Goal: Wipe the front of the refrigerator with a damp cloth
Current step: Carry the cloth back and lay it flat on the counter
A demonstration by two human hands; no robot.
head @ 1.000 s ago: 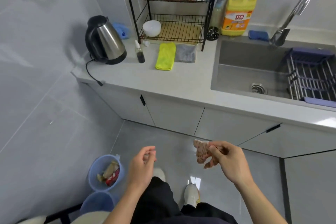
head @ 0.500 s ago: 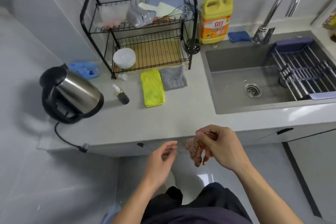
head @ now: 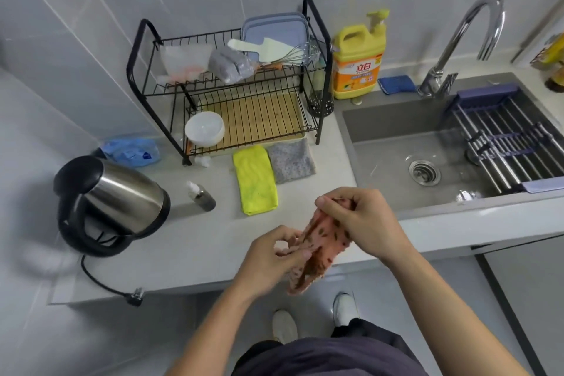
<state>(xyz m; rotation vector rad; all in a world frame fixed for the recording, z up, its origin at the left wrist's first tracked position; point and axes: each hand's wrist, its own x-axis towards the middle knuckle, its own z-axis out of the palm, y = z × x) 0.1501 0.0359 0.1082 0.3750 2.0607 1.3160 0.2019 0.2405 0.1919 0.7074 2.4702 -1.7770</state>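
- Head view shows a preparation step, as judged: the patterned cloth (head: 323, 246) is being readied at the counter (head: 189, 241), and no wiping has begun. The refrigerator is not in view.
- The next move is judged to call for the cloth to be wetted and wrung if it is not yet damp. It would then be gathered into a flat pad and carried to the refrigerator front. Whether it is already damp cannot be told.
- Far left, a kettle (head: 113, 201) stands on the counter, with a small bottle (head: 203, 197) and a folded yellow cloth (head: 256, 181) further right. None of these is touched.
- The left hand (head: 271, 259) is raised over the counter's front edge with its fingers curled. The lower part of the patterned cloth is pinched between thumb and fingertips.
- The patterned cloth is held in the air between both hands. It is bunched and hangs lengthwise, resting on nothing.
- The right hand (head: 366, 223) is set higher and to the right of the left hand, knuckles up. The cloth's upper end is clamped in its curled fingers.
- To the right lies the sink (head: 387, 162), near the hands, with the tap (head: 470, 36) behind it. No running water is seen.
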